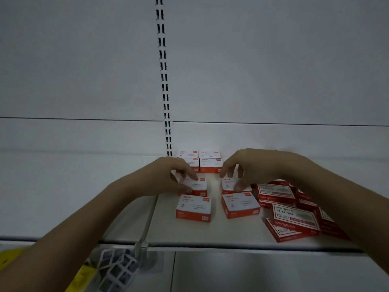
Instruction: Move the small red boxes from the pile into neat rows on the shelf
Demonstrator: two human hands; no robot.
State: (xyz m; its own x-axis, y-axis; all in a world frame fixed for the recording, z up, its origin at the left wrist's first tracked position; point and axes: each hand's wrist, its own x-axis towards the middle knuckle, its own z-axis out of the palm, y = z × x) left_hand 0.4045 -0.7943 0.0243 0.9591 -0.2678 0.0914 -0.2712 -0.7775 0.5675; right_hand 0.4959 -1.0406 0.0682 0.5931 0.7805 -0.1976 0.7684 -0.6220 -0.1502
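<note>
Your boxes are small and flat, white on top with orange-red sides and a red corner mark; four sit tight together at the back of the shelf, against the back panel. Your left hand has its grip pinched on one box; your right hand pinches another level with it. Two more boxes lie nearer you, one square, one slightly turned. The pile of darker red, white-framed boxes lies jumbled at the right, under your right forearm. The shelf is pale with a metal front edge; a slotted upright runs up the grey panel; a white wire rack and something yellow sit below.
</note>
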